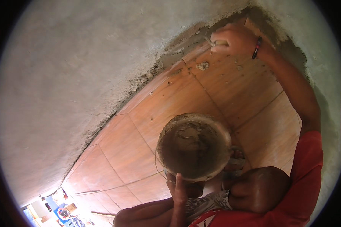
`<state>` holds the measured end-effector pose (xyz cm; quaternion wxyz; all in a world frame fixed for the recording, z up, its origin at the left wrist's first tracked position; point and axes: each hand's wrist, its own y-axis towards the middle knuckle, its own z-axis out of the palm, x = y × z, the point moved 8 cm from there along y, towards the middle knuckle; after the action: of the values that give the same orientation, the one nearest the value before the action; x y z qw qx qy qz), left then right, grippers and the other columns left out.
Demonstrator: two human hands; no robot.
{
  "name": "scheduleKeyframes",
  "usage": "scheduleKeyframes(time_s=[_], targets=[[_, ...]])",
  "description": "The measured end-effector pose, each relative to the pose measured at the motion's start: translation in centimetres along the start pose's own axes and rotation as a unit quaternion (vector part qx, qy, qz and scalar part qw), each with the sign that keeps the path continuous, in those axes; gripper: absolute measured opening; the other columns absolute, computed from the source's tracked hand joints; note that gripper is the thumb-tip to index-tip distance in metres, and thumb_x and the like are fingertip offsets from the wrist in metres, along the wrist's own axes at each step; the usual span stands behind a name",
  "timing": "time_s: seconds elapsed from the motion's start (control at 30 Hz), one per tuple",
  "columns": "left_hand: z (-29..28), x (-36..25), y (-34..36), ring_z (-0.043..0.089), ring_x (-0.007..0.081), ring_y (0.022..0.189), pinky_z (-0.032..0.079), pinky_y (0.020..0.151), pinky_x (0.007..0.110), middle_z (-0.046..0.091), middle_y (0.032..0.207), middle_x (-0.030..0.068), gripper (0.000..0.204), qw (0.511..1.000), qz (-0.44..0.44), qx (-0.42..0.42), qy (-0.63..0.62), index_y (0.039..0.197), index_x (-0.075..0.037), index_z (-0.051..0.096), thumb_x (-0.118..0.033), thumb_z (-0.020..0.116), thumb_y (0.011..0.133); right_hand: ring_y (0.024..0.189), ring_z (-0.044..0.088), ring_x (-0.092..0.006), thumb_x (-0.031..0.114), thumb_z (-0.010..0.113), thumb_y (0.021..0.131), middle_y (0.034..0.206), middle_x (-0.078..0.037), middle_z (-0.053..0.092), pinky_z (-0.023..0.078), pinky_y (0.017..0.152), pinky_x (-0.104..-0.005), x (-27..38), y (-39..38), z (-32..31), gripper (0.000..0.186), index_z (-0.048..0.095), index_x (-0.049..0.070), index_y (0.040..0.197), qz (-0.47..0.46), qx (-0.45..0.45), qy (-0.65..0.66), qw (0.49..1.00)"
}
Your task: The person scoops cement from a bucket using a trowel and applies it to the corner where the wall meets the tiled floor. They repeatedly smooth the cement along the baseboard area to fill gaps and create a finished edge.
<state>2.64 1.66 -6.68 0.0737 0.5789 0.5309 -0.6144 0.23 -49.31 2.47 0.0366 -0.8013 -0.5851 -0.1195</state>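
Observation:
My right hand (236,39), a beaded band at its wrist, is closed around the pale handle of a trowel (221,43). It is at the far corner, where the tiles meet the plastered wall; the trowel's bent metal neck points left, and I cannot make out its blade. Between my knees sits a round bucket (166,126), its inside coated with grey wet mortar (195,140) and its wire handle hanging at the left. My left hand (179,195) grips the bucket's near rim with the thumb up along it; the other fingers are mostly hidden.
Wood-look tiles (140,140) cover the floor, with a tile skirting along the grey wall (75,75). Fresh mortar (170,58) lines the skirting's top edge. Crumbs and a mortar lump (202,66) lie near the corner. At the far lower left, a bright opening shows a person (64,213) and various objects.

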Motion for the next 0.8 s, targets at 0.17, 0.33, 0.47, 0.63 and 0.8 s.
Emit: scheduleKeyframes(time_s=[0.17,0.33,0.47,0.63,0.8], targets=[[1.1,-1.7,-0.5,0.058,0.0185,0.097,0.049,0.079,0.032,0.057,0.107,0.0109,0.033,0.996,-0.029,-0.015,-0.078,0.112,0.000,0.048,-0.031,0.052,0.101,0.075,0.064,-0.0344,0.034,0.067,0.085,0.075,-0.015,0.063,0.049,0.066,-0.0475,1.2,-0.1,6.3,0.030,0.064,0.004,0.088,-0.022,0.051,-0.069,0.996],[1.6,0.0,-0.5,0.059,0.0204,0.100,0.051,0.082,0.035,0.057,0.111,0.0130,0.033,0.990,-0.047,-0.004,-0.130,0.117,-0.001,0.047,-0.030,0.052,0.101,0.084,0.064,-0.0361,0.033,0.069,0.083,0.086,-0.017,0.067,0.050,0.074,-0.0477,-3.6,1.5,6.4,0.028,0.068,0.005,0.086,0.064,0.045,0.023,0.997],[1.3,-0.2,-0.5,0.058,0.0201,0.101,0.050,0.083,0.035,0.057,0.110,0.0123,0.034,0.997,-0.013,-0.002,-0.081,0.116,0.000,0.047,-0.030,0.054,0.100,0.085,0.066,-0.0369,0.033,0.071,0.079,0.090,-0.019,0.069,0.051,0.077,-0.0465,-4.7,1.9,2.7,0.031,0.070,0.003,0.088,0.099,0.059,0.013,0.993],[0.0,1.4,0.3,0.056,0.0247,0.111,0.043,0.096,0.037,0.059,0.119,0.0188,0.050,1.000,0.006,-0.013,-0.006,0.126,0.007,0.048,-0.031,0.060,0.096,0.084,0.065,-0.0362,0.034,0.073,0.078,0.086,-0.018,0.068,0.051,0.078,-0.0442,-6.9,-0.4,-1.8,0.033,0.071,0.004,0.092,0.025,-0.080,0.002,0.997],[-0.1,-2.0,0.2,0.057,0.0252,0.112,0.044,0.097,0.038,0.060,0.120,0.0206,0.054,0.998,0.037,-0.010,-0.047,0.130,0.009,0.047,-0.024,0.066,0.092,0.097,0.064,-0.0326,0.029,0.071,0.085,0.108,-0.019,0.067,0.049,0.088,-0.0412,-1.5,-5.1,-4.8,0.039,0.065,-0.003,0.107,0.169,-0.030,0.040,0.984]])
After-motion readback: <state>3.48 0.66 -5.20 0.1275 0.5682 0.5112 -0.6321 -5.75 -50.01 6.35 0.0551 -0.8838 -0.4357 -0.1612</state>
